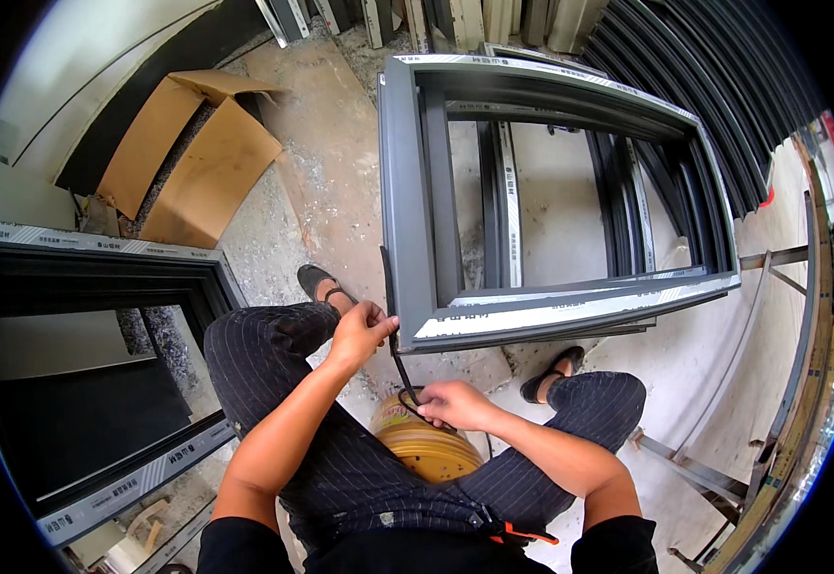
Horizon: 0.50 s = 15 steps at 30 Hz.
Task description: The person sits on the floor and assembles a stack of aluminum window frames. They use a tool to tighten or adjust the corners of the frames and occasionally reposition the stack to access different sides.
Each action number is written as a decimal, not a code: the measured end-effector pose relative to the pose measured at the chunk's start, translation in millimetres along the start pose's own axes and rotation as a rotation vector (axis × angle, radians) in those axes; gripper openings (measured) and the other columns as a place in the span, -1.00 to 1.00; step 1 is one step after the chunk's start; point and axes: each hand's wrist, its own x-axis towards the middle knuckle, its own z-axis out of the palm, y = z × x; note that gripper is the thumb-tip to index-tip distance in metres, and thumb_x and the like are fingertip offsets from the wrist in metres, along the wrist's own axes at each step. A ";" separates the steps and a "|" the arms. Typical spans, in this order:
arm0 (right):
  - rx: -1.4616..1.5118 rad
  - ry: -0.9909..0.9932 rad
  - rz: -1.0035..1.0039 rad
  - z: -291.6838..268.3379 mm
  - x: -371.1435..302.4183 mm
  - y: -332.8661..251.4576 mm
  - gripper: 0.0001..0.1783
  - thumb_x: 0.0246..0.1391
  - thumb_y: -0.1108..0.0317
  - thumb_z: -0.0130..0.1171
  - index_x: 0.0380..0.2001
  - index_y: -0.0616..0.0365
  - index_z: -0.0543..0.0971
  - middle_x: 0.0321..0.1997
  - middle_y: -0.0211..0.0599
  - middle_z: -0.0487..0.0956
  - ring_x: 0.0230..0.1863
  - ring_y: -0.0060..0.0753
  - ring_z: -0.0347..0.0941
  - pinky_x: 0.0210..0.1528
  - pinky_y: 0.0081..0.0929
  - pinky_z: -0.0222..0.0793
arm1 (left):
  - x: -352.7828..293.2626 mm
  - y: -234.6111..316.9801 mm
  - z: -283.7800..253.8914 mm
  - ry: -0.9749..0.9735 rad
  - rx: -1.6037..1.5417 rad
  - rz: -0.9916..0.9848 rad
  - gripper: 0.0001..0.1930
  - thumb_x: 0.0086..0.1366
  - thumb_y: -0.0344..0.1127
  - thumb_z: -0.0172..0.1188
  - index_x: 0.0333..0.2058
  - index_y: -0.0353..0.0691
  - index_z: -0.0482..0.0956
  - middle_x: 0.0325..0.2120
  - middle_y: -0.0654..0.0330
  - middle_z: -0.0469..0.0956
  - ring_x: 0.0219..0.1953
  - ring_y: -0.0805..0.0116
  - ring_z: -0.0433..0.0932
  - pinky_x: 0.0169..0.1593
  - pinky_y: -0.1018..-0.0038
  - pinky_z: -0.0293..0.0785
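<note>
A grey window frame [407, 206], edged with white printed film, lies in front of me on top of other frames. At its near left corner my left hand [357, 335] pinches a thin black sealing strip [400, 368] against the frame's outer side. Part of the strip runs up along that side. From the left hand the strip drops toward me, into the fingers of my right hand [455, 405], which are closed on it. The right hand is below the frame's near edge, over a yellow bucket [426, 452] between my legs.
Another dark frame [101, 244] stands to my left. Beyond it is an opened cardboard box [216, 172] among dark scraps. Long dark profiles [713, 86] are stacked at the far right, with a metal rack [776, 256] nearer. An orange-handled tool [530, 534] is at my waist.
</note>
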 end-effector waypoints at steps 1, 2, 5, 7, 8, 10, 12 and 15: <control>-0.023 -0.005 -0.009 0.2 0.7 0.6 -0.76 0.13 0.29 0.18 -0.24 0.27 0.54 -0.49 -0.33 0.59 -0.47 -0.57 0.54 -0.38 -0.55 0.43 | -0.7 -3.1 1.9 0.001 -0.011 0.001 -0.66 0.19 -0.13 0.30 -0.43 -0.35 0.50 -0.66 0.23 0.49 -0.62 0.49 0.46 -0.52 0.50 0.37; -0.045 -0.010 -0.018 0.7 1.5 1.5 -0.76 0.13 0.29 0.18 -0.25 0.26 0.55 -0.48 -0.33 0.60 -0.47 -0.56 0.54 -0.38 -0.54 0.43 | -1.5 -5.4 3.2 0.001 -0.023 0.001 -0.65 0.21 -0.12 0.29 -0.42 -0.36 0.51 -0.65 0.24 0.49 -0.62 0.50 0.45 -0.51 0.50 0.37; -0.096 -0.047 -0.012 -2.1 1.2 -5.5 -0.75 0.14 0.26 0.17 -0.25 0.25 0.55 -0.48 -0.33 0.60 -0.47 -0.55 0.55 -0.37 -0.52 0.43 | -7.4 -4.9 6.3 -0.040 -0.082 -0.033 -0.64 0.24 -0.11 0.25 -0.45 -0.37 0.54 -0.65 0.25 0.49 -0.61 0.51 0.43 -0.51 0.51 0.36; -0.110 -0.056 -0.004 -1.8 0.8 -6.8 -0.73 0.13 0.25 0.17 -0.23 0.24 0.56 -0.47 -0.30 0.61 -0.47 -0.51 0.56 -0.37 -0.49 0.44 | -3.6 -10.8 7.3 -0.047 -0.112 -0.017 -0.64 0.25 -0.12 0.24 -0.48 -0.37 0.55 -0.65 0.25 0.49 -0.62 0.53 0.42 -0.51 0.51 0.35; -0.109 -0.049 -0.004 -1.2 1.9 -4.6 -0.72 0.13 0.24 0.17 -0.21 0.24 0.56 -0.46 -0.27 0.61 -0.48 -0.48 0.57 -0.37 -0.47 0.44 | -2.0 -13.2 7.2 -0.049 -0.128 -0.008 -0.64 0.26 -0.12 0.23 -0.50 -0.36 0.55 -0.65 0.25 0.49 -0.62 0.53 0.41 -0.51 0.52 0.35; -0.104 -0.042 0.004 -0.9 3.8 -1.3 -0.72 0.12 0.24 0.17 -0.20 0.22 0.56 -0.46 -0.24 0.61 -0.48 -0.45 0.58 -0.37 -0.44 0.44 | -1.3 -14.2 8.3 -0.046 -0.097 -0.030 -0.66 0.27 -0.12 0.22 -0.47 -0.35 0.55 -0.64 0.26 0.49 -0.60 0.54 0.41 -0.51 0.53 0.34; -0.096 -0.043 0.020 -1.4 5.7 0.5 -0.73 0.11 0.24 0.17 -0.21 0.20 0.57 -0.46 -0.24 0.62 -0.48 -0.45 0.58 -0.36 -0.43 0.44 | -2.7 -11.6 4.7 -0.090 -0.130 -0.064 -0.68 0.27 -0.14 0.23 -0.45 -0.33 0.56 -0.62 0.27 0.50 -0.59 0.55 0.42 -0.51 0.55 0.35; -0.106 0.005 0.000 -5.0 5.7 3.6 -0.74 0.10 0.23 0.18 -0.25 0.21 0.57 -0.47 -0.23 0.62 -0.49 -0.44 0.57 -0.37 -0.42 0.44 | -5.3 -6.4 -4.6 -0.243 -0.252 -0.102 -0.75 0.26 -0.20 0.25 -0.43 -0.30 0.55 -0.58 0.29 0.51 -0.55 0.54 0.44 -0.46 0.58 0.39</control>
